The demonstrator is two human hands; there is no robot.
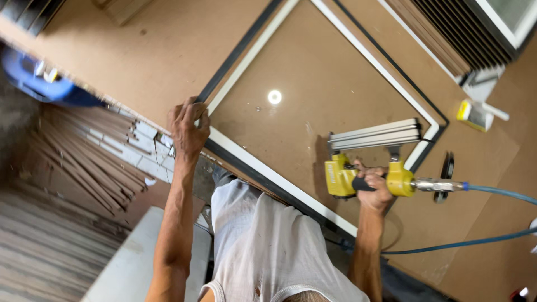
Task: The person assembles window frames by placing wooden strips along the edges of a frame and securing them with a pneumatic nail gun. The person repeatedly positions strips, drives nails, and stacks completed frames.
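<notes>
On the brown bench, seen from the head camera, we find a large picture frame with a black outer edge and a white inner border, lying flat and turned like a diamond. Glass or a glossy panel inside it reflects a round lamp spot near the centre.

Our left hand sits at nine o'clock of the frame, fingers curled over its corner and pressing down on the moulding, so it is closed on the frame. Our right hand is at four o'clock, wrapped tightly around the black grip of a yellow nail gun. The gun's grey magazine points toward twelve o'clock and rests over the panel, just beside the frame's right-hand corner. A blue air hose runs from the gun's rear toward three o'clock, and loops back along the bench.

Beyond the frame, at two o'clock, lies a small yellow and white bottle. A dark flat piece lies near the hose fitting. Stacked wooden mouldings lie below the bench at eight o'clock.
</notes>
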